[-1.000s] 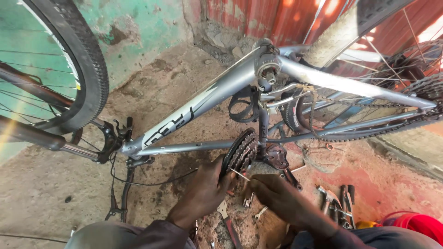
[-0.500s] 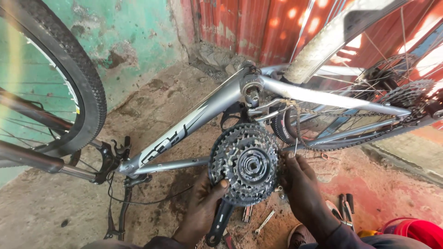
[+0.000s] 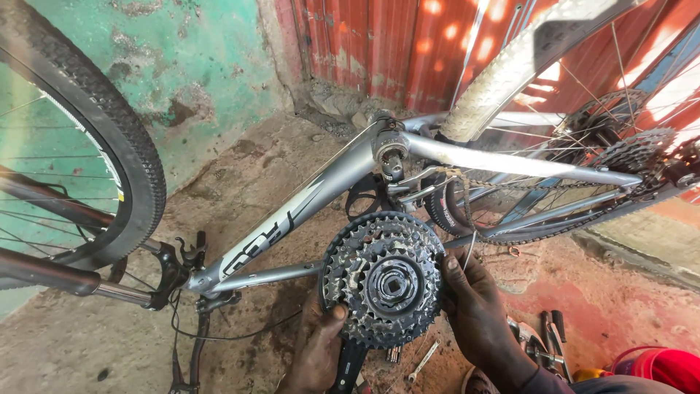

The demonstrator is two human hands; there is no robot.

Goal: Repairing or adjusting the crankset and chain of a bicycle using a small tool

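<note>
A dirty black triple chainring crankset is held up in front of me, its toothed rings facing the camera and its crank arm pointing down. My left hand grips it at the lower left edge, by the crank arm. My right hand holds its right rim with the fingers curled over the teeth. Behind it stands an upside-down silver bicycle frame with a bare bottom bracket shell at the top.
The front wheel stands at the left, the rear wheel with sprockets and a slack chain at the right. Tools and a red container lie on the dirt floor at the lower right. A green wall and red sheeting stand behind.
The crankset has been lifted from low near the floor up toward the camera with its face turned to me. Both hands moved up with it; my view tilted upward.
</note>
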